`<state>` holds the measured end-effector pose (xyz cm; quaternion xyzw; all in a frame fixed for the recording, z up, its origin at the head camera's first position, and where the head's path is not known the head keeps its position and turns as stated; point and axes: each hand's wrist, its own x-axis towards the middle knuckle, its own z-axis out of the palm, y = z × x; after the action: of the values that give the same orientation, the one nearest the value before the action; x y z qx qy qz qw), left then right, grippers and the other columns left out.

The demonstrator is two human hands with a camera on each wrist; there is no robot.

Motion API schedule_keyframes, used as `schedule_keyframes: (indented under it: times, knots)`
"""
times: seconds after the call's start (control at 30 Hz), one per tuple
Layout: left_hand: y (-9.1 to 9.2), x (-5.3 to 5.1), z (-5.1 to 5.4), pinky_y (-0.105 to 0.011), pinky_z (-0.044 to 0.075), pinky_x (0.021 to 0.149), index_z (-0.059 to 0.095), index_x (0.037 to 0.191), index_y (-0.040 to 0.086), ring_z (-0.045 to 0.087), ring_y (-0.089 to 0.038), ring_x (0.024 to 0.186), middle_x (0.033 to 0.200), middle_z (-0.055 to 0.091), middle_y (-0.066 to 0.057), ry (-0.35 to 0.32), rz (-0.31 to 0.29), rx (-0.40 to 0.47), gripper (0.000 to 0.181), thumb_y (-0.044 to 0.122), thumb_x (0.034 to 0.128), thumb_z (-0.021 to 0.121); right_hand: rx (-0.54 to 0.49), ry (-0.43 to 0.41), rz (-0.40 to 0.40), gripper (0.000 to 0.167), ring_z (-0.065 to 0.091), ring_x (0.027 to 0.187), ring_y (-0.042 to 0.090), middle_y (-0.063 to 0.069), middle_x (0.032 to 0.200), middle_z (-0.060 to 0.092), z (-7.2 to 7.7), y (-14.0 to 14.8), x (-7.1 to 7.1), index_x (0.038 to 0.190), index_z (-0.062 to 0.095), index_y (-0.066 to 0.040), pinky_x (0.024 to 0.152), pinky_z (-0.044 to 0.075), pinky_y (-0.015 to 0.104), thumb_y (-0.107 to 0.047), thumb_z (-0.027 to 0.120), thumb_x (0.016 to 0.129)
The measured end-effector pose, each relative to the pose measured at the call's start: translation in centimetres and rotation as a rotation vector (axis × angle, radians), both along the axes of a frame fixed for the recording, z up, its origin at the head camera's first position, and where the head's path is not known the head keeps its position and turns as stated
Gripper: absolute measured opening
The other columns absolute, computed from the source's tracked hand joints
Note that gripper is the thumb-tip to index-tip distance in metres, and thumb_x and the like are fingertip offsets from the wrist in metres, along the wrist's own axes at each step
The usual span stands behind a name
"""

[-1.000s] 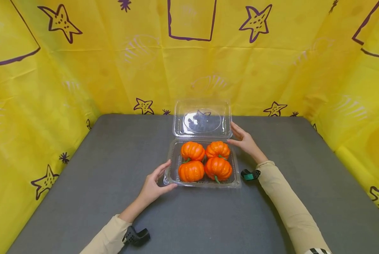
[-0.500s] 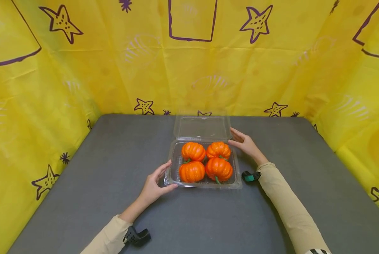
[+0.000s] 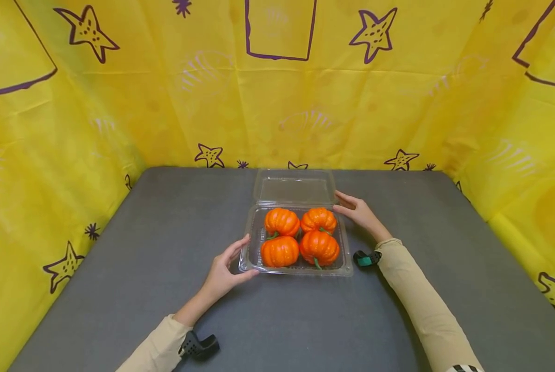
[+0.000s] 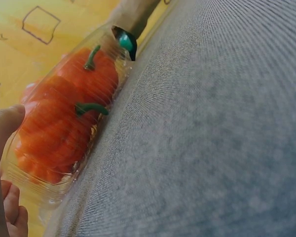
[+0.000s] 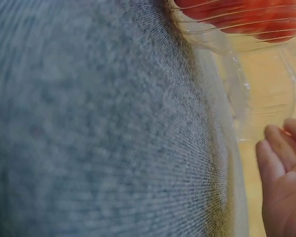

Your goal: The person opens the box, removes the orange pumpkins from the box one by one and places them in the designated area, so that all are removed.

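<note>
A clear plastic clamshell container [image 3: 251, 230] stands on the table with its lid [image 3: 294, 187] folded back behind it. Several small orange pumpkins [image 3: 279, 251] with green stems sit inside; two pumpkins [image 4: 54, 133] show large in the left wrist view. My left hand [image 3: 220, 273] holds the container's front left corner, thumb at the front edge and fingers along the left side. At the back right, by the hinge, my right hand [image 3: 360, 213] has its fingers extended beside the lid's edge. The right wrist view shows that hand [image 5: 286, 182] with nothing between its fingers.
The dark grey table [image 3: 296, 325] spreads around the container. Yellow cloth [image 3: 277, 98] with starfish drawings hangs behind and along both sides. Each wrist wears a black strap mount, the left mount [image 3: 200, 346] near the front and the right mount [image 3: 367, 258] beside the container.
The lid has tipped backward from a raised slant and now lies lower behind the base. My right hand has lowered slightly along with it; the left hand keeps its place.
</note>
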<state>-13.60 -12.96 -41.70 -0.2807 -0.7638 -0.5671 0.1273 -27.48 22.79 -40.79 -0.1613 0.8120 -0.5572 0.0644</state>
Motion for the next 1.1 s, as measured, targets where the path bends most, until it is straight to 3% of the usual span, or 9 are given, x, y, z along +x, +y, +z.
schedule_keyframes:
  times: [0.17, 0.3, 0.53, 0.7, 0.87, 1.0, 1.1]
  knots:
    - [0.0, 0.1, 0.1, -0.03, 0.034, 0.093, 0.044, 0.118, -0.017, 0.044, -0.04, 0.112, 0.124, 0.043, -0.031, -0.008, 0.001, -0.002, 0.065, -0.012, 0.0612, 0.075, 0.172, 0.104, -0.045, 0.064, 0.032, 0.125, 0.028, 0.015, 0.139, 0.031, -0.6, 0.5, -0.4, 0.136, 0.033, 0.0, 0.099, 0.027, 0.042, -0.03, 0.06, 0.086]
    - [0.1, 0.1, 0.0, -0.035, 0.034, 0.093, 0.045, 0.118, -0.017, 0.044, -0.039, 0.112, 0.124, 0.043, -0.031, -0.012, 0.006, 0.001, 0.065, -0.012, 0.0613, 0.075, 0.183, 0.274, -0.069, 0.065, 0.03, 0.126, 0.028, 0.013, 0.141, 0.029, 0.6, 0.4, 0.2, 0.135, 0.036, -0.001, 0.099, 0.028, 0.042, -0.022, 0.067, 0.082]
    - [0.1, 0.0, -0.1, -0.026, 0.033, 0.092, 0.046, 0.117, -0.016, 0.045, -0.042, 0.109, 0.122, 0.045, -0.031, 0.018, 0.004, 0.015, 0.065, -0.012, 0.0599, 0.076, 0.086, 0.433, 0.081, 0.068, 0.032, 0.123, 0.036, 0.024, 0.135, 0.033, 5.4, -1.5, 5.0, 0.129, 0.038, 0.01, 0.096, 0.031, 0.035, 0.006, 0.072, 0.07]
    - [0.0, -0.1, -0.1, -0.022, 0.034, 0.092, 0.046, 0.116, -0.017, 0.046, -0.041, 0.109, 0.121, 0.045, -0.032, 0.025, 0.007, 0.023, 0.064, -0.013, 0.0591, 0.076, 0.027, 0.482, 0.226, 0.072, 0.032, 0.124, 0.034, 0.026, 0.135, 0.032, 6.1, -1.9, 6.6, 0.129, 0.037, 0.013, 0.097, 0.031, 0.031, 0.009, 0.073, 0.067]
    - [0.0, -0.2, -0.4, -0.034, 0.036, 0.09, 0.046, 0.115, -0.017, 0.045, -0.037, 0.112, 0.121, 0.045, -0.032, 0.029, -0.007, 0.024, 0.063, -0.014, 0.0594, 0.076, -0.032, 0.507, 0.33, 0.073, 0.033, 0.122, 0.037, 0.035, 0.131, 0.031, 5.7, -2.0, 7.9, 0.126, 0.033, 0.019, 0.097, 0.03, 0.032, 0.016, 0.071, 0.064]
    - [-0.1, -0.2, -0.4, -0.045, 0.036, 0.086, 0.047, 0.114, -0.017, 0.045, -0.039, 0.111, 0.121, 0.046, -0.032, 0.042, -0.01, 0.02, 0.063, -0.014, 0.0587, 0.076, 0.001, 0.477, 0.392, 0.068, 0.037, 0.121, 0.03, 0.035, 0.126, 0.037, 5.4, -2.2, 8.7, 0.123, 0.038, 0.018, 0.097, 0.032, 0.031, 0.013, 0.073, 0.064]
    - [-0.1, -0.2, -0.3, -0.045, 0.036, 0.086, 0.047, 0.115, -0.016, 0.045, -0.039, 0.111, 0.12, 0.046, -0.032, 0.046, -0.01, 0.021, 0.063, -0.014, 0.0587, 0.076, 0.061, 0.443, 0.451, 0.064, 0.039, 0.121, 0.024, 0.03, 0.125, 0.043, 4.8, -2.4, 8.8, 0.123, 0.044, 0.014, 0.097, 0.03, 0.027, 0.006, 0.074, 0.067]
